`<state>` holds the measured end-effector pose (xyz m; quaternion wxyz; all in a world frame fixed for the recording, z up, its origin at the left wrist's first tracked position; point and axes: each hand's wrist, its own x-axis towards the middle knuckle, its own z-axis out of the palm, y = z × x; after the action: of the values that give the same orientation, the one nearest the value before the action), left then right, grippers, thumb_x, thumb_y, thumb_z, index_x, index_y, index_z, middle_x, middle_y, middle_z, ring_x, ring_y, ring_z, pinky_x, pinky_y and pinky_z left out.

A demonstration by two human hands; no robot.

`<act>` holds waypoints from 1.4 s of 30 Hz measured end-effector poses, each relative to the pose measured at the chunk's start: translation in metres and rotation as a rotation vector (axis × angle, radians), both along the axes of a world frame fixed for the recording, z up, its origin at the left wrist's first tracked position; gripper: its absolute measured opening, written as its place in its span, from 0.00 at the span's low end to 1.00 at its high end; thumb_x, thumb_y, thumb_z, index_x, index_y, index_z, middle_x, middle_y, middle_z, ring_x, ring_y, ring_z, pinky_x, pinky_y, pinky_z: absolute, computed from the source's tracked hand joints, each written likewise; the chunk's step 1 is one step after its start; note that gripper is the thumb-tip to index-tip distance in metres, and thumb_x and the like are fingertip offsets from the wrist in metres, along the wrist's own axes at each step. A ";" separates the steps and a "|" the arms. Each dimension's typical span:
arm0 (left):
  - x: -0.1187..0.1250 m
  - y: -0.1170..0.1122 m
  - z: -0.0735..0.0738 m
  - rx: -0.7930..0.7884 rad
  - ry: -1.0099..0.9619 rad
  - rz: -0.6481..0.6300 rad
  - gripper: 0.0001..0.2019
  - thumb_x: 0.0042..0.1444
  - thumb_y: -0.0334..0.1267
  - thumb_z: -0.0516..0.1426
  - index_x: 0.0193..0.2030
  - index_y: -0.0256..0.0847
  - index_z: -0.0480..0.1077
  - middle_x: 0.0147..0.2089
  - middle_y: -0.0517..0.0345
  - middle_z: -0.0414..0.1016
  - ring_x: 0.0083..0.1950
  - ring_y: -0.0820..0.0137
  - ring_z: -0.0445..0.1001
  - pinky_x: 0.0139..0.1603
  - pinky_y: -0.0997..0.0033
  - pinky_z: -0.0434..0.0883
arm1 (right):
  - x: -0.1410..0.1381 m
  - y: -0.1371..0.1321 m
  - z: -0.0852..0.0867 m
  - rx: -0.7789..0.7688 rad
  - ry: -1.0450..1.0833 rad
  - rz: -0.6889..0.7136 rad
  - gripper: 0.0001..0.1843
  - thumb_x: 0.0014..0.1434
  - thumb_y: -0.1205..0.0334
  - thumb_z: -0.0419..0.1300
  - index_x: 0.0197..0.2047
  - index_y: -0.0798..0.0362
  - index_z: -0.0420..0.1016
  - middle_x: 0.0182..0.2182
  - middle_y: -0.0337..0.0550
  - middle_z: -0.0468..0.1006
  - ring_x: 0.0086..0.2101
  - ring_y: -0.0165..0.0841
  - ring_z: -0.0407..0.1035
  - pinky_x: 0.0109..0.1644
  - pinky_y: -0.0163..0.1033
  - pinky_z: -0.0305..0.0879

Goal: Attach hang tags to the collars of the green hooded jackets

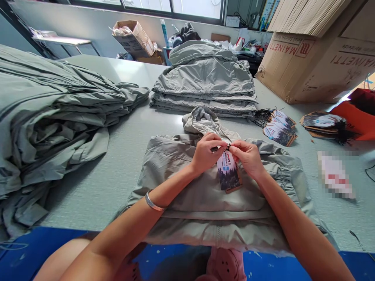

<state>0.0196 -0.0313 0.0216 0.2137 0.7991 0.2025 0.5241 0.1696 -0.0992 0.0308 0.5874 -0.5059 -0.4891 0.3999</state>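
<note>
A grey-green jacket (187, 195) lies spread in front of me, its hood (202, 119) pointing away. On it rests a hang tag (229, 173) with a forest picture and a brown card behind. My left hand (207, 151) is closed in a pinch at the dark cord at the top of the tag. From the other side, my right hand (248, 156) pinches the same cord, its fingertips almost meeting the left ones. The fingers partly hide the cord, so I cannot tell how it passes through the jacket.
A big heap of similar garments (58, 113) covers the table's left side. Behind the jacket stands a folded garment stack (205, 82). To the right are bundled hang tags (279, 127), another tag pile (324, 120), a blurred white item (335, 175) and a large cardboard box (307, 66).
</note>
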 end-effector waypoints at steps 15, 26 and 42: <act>-0.003 0.004 0.003 0.070 0.094 -0.074 0.07 0.61 0.37 0.58 0.34 0.40 0.77 0.32 0.55 0.73 0.38 0.69 0.70 0.41 0.67 0.70 | 0.006 -0.001 0.004 -0.027 -0.058 0.039 0.12 0.46 0.54 0.65 0.25 0.55 0.74 0.21 0.34 0.67 0.18 0.23 0.58 0.21 0.34 0.53; -0.003 0.004 0.004 0.100 0.148 -0.062 0.07 0.59 0.35 0.57 0.31 0.41 0.75 0.31 0.55 0.73 0.37 0.69 0.69 0.39 0.67 0.69 | 0.003 0.000 0.004 -0.049 -0.091 0.009 0.11 0.45 0.54 0.65 0.24 0.54 0.75 0.20 0.35 0.68 0.19 0.24 0.57 0.22 0.34 0.54; 0.001 0.001 0.001 0.031 0.082 -0.027 0.04 0.54 0.30 0.58 0.30 0.40 0.74 0.31 0.57 0.72 0.36 0.71 0.69 0.39 0.69 0.70 | 0.001 0.001 0.002 -0.137 -0.007 0.019 0.10 0.43 0.55 0.63 0.25 0.54 0.73 0.14 0.32 0.67 0.16 0.24 0.56 0.20 0.33 0.52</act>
<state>0.0202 -0.0304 0.0231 0.1998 0.8259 0.1921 0.4910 0.1704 -0.0986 0.0330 0.5458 -0.5414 -0.4675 0.4363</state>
